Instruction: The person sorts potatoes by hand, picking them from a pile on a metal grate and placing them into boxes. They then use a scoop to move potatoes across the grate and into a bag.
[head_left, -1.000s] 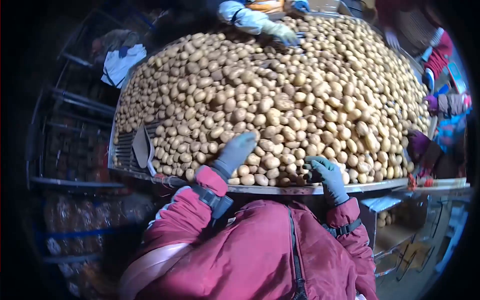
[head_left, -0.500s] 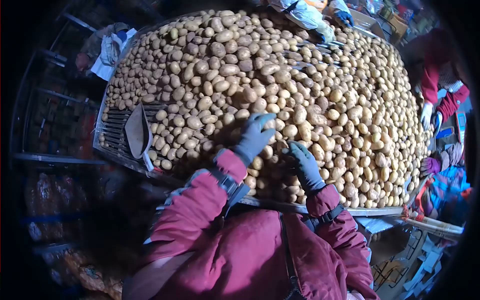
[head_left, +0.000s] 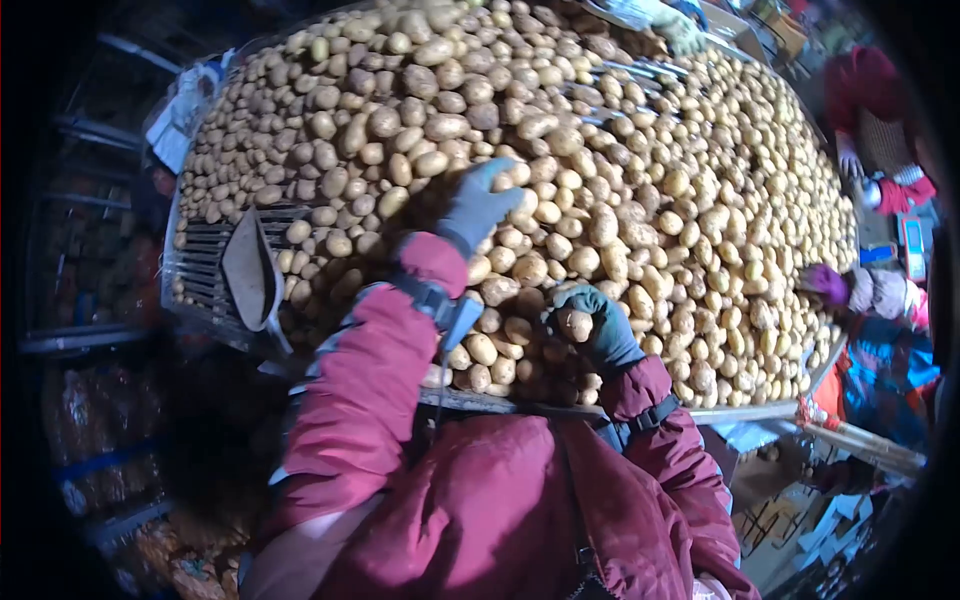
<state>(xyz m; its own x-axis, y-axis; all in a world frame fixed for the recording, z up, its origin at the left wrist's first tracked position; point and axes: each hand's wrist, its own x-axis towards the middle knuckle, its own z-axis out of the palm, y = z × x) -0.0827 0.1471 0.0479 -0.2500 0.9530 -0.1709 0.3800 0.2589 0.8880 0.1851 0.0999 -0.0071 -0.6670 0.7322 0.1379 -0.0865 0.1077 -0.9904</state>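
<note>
Gloved in grey, my left hand (head_left: 478,208) reaches over the heap of potatoes (head_left: 690,240), its thumb and fingers apart around a potato (head_left: 503,183) at the heap's surface. Whether it grips that potato is not clear. Nearer my body, my right hand (head_left: 606,330), also gloved, is closed on a brown potato (head_left: 574,325) just above the heap. Its fingers curl around the far side, leaving the near face visible. Loose potatoes lie under and around both hands.
A metal scoop (head_left: 246,270) rests on the slatted left end of the table. The table's front rim (head_left: 740,412) runs before my jacket. A co-worker's gloved hand (head_left: 680,32) is at the far side; a purple-gloved hand (head_left: 828,284) and another person's sleeve (head_left: 908,192) are at right.
My left hand has moved farther out over the heap and slightly left. My right hand has turned and now holds a potato. The view has shifted a little.
</note>
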